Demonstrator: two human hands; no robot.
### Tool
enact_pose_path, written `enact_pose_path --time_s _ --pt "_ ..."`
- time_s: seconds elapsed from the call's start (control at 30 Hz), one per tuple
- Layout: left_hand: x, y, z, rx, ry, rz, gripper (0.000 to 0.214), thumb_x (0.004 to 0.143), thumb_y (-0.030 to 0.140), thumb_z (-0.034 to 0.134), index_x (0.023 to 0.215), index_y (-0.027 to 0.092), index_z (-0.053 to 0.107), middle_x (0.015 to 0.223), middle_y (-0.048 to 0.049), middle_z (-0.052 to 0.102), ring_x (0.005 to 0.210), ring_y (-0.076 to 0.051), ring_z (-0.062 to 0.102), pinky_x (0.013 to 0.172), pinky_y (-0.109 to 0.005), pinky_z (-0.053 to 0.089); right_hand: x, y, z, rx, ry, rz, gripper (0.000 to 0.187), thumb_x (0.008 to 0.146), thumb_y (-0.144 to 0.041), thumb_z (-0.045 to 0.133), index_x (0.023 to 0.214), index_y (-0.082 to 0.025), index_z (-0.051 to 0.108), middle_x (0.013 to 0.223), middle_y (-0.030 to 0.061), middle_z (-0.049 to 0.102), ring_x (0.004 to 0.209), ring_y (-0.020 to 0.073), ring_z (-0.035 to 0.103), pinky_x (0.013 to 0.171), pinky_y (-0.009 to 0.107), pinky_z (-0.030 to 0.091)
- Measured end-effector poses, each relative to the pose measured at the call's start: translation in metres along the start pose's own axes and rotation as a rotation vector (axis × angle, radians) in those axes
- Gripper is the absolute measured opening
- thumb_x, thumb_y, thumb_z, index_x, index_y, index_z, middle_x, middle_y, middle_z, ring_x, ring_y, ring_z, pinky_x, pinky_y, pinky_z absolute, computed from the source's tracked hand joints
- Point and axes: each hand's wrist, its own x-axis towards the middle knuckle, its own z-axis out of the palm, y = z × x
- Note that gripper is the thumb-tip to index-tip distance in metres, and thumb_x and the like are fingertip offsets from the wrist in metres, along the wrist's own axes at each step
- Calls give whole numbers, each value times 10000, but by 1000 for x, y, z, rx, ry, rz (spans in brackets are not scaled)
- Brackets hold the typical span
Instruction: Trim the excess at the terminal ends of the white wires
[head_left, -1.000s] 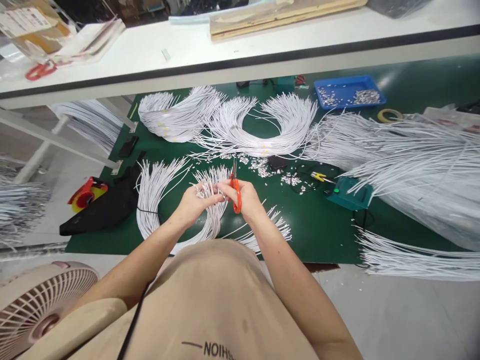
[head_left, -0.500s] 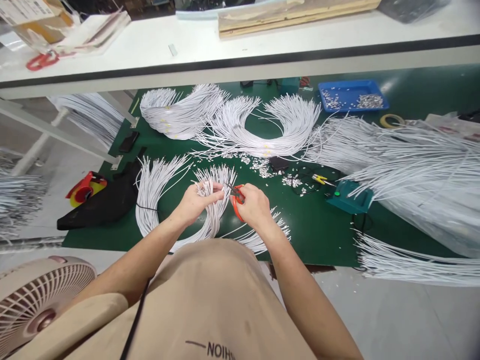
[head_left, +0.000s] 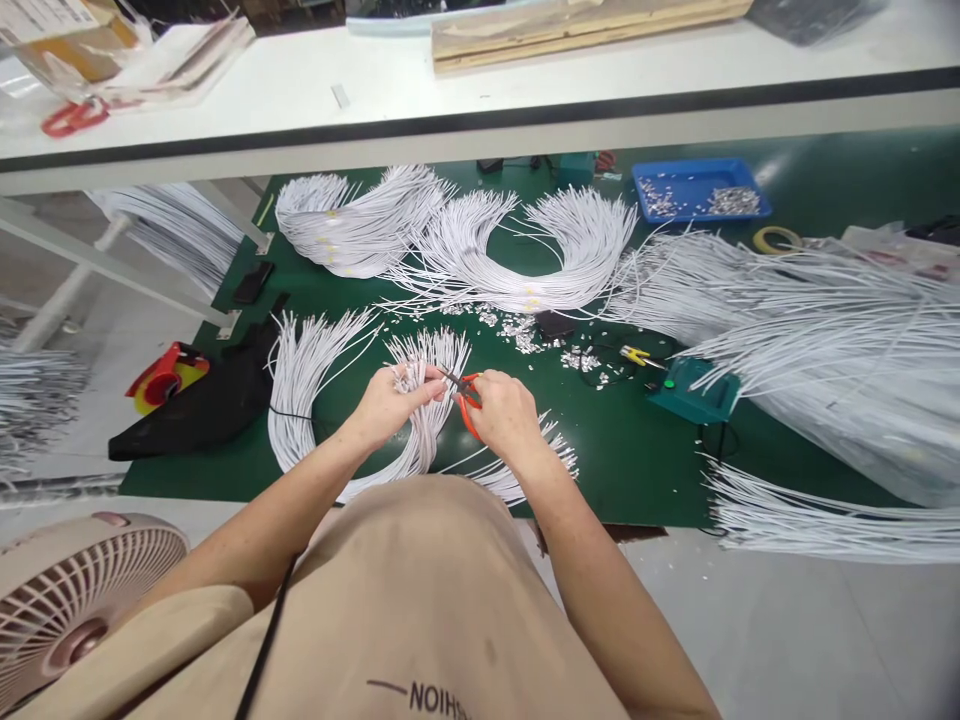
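Over the smooth green tabletop (head_left: 622,450), the left hand (head_left: 386,405) pinches thin white plastic-coated wires (head_left: 426,440), while the right hand (head_left: 508,415) curls around orange-handled metal scissors (head_left: 463,389), blades beside the left fingertips.

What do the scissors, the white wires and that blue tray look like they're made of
Scissors: thin, dark blades, likely metal; smooth, orange-red handles, probably plastic. White wires: likely matte plastic outside, bending in smooth curves; inside hidden. Blue tray: probably moulded plastic, by its smooth, evenly coloured surface.
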Motion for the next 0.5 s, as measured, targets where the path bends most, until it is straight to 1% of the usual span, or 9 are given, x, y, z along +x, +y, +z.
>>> enact_pose_path --time_s 0.07,0.13,0.2,0.3,0.33,0.4,0.5 --pt "0 0 0 -14 0 -10 279 657 350 689 848 151 651 685 -27 644 668 -162 593 687 -290 448 -1 2 4 104 -6 25 179 784 -310 514 708 -187 618 759 45 607 732 162 536 634 269 329" --pt "0 0 1 -11 7 -22 302 644 355 699 862 150 659 686 -33 651 671 -172 600 688 -296 449 -1 5 7 277 -14 83 165 751 -299 536 654 -184 604 719 21 595 667 137 516 601 253 328" --pt "0 0 1 12 24 -25 326 628 364 711 870 150 668 676 -36 654 667 -177 598 684 -298 447 1 5 8 540 19 165 173 731 -313 550 638 -177 603 693 6 585 626 119 497 587 240 340" --pt "-1 1 2 45 38 -22 341 615 376 718 872 156 676 698 -40 659 671 -180 593 676 -298 444 6 0 6 995 84 279 217 716 -369 564 718 -167 643 682 0 592 609 111 495 599 237 373" --pt "-1 1 2 62 38 -16 338 617 378 715 871 158 678 719 -42 662 677 -180 591 676 -298 442 8 -2 4 1108 87 304 230 704 -379 577 742 -166 655 683 0 598 606 109 497 603 239 381" --pt "-2 2 2 91 41 -10 330 622 381 710 866 161 682 760 -45 666 689 -180 585 678 -298 441 11 -8 1 1235 77 340 229 669 -373 614 747 -164 668 677 1 605 597 105 498 603 240 388" --pt "-3 4 4 106 44 -1 313 624 376 708 853 165 685 790 -46 669 708 -185 582 688 -300 439 12 -12 -3 1286 73 383 205 632 -348 644 715 -163 676 631 -4 594 567 99 487 580 240 383"
